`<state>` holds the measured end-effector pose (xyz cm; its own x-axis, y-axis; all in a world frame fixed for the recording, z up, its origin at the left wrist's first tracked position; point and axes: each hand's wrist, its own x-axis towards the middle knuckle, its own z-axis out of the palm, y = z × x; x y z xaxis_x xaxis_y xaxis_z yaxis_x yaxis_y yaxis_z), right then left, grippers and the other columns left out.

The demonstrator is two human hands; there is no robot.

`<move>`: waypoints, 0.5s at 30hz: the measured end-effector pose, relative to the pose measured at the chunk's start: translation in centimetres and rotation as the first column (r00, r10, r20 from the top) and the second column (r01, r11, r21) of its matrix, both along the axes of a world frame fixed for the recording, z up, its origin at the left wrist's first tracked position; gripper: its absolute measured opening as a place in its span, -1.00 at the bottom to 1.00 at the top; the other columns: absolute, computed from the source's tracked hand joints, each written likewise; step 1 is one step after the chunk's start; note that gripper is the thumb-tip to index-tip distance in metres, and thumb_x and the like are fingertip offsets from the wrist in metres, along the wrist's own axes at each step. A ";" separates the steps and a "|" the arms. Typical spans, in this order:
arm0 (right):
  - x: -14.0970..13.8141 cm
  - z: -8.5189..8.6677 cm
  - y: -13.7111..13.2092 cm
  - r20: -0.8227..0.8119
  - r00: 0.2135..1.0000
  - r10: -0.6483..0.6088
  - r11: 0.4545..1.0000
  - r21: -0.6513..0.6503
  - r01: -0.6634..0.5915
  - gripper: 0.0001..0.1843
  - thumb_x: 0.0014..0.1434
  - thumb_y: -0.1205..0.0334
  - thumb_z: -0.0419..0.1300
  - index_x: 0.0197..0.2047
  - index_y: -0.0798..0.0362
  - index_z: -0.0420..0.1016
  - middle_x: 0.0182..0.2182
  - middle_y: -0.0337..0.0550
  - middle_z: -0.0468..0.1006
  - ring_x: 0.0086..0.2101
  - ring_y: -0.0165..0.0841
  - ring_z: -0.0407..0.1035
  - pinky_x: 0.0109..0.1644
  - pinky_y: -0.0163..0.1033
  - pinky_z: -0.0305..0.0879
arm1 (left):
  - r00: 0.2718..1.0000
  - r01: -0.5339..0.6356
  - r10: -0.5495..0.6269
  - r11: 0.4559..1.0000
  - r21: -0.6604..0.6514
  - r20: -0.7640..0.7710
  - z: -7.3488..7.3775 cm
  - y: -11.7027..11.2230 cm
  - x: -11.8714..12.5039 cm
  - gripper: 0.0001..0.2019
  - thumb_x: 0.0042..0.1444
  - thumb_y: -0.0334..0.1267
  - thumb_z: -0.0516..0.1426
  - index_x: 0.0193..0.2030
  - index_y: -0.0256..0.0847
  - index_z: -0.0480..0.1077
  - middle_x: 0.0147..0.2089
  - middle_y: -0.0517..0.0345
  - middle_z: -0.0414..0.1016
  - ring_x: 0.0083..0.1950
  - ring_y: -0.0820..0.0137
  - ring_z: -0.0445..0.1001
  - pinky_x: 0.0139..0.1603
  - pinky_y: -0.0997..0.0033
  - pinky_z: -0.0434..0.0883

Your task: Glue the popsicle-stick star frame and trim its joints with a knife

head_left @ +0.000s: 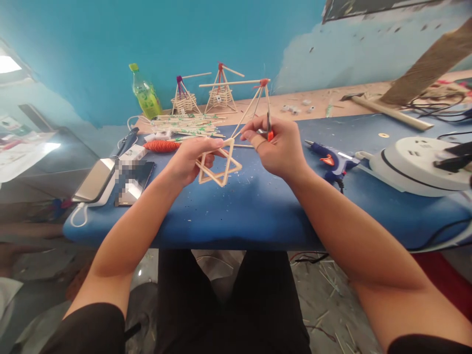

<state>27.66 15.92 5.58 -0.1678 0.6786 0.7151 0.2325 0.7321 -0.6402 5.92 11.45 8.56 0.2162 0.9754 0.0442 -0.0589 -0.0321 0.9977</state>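
Stick star [227, 164], raised over the blue table [228, 223], with the left hand [195, 155] closed on its left side. One corner points away from the wearer, just left of the right hand's [278, 142] fingertips. The right hand curls around an orange-handled tool [270, 134]; whether it also pinches a stick cannot be told. Behind, a leg of the red-tipped frame [264, 82] slants toward that corner, contact uncertain. Room extends nearside to the table's front edge; rightward lies the glue gun [334, 160].
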 end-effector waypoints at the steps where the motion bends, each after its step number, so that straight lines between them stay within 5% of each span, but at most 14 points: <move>1: 0.2 0.1 -0.1 0.042 0.999 -0.027 0.999 0.025 0.026 -0.88 0.30 0.10 0.31 -0.24 -0.07 0.54 -0.30 -0.16 0.64 -0.28 -0.27 0.45 -0.05 -0.03 0.40 | 1.000 0.008 -0.007 1.000 -0.015 0.015 0.1 0.0 -0.1 -0.58 -0.15 0.09 0.48 -0.45 -0.19 0.51 -0.53 0.22 0.40 -0.51 0.53 0.15 -0.49 0.38 0.08; 9: 1.0 1.1 -1.9 0.452 0.882 0.130 0.991 -0.060 -0.116 -0.44 0.28 -0.47 0.10 -0.24 -0.10 0.32 -0.53 -0.27 0.41 -0.44 -0.28 0.27 -0.23 -0.09 0.09 | 0.998 0.069 -0.069 0.997 -0.026 0.010 0.2 -0.1 -0.1 -0.57 -0.13 0.11 0.47 -0.44 -0.16 0.45 -0.51 0.22 0.37 -0.52 0.51 0.15 -0.48 0.33 0.04; 15: 0.9 1.2 -1.8 0.505 0.854 0.129 0.992 -0.059 -0.115 -0.47 0.33 -0.43 0.01 -0.28 -0.11 0.25 -0.55 -0.25 0.39 -0.47 -0.27 0.23 -0.23 -0.10 0.03 | 0.997 0.074 -0.074 0.997 -0.002 0.002 0.1 -0.2 -0.2 -0.58 -0.10 0.07 0.49 -0.40 -0.18 0.48 -0.49 0.22 0.40 -0.51 0.51 0.18 -0.49 0.36 0.04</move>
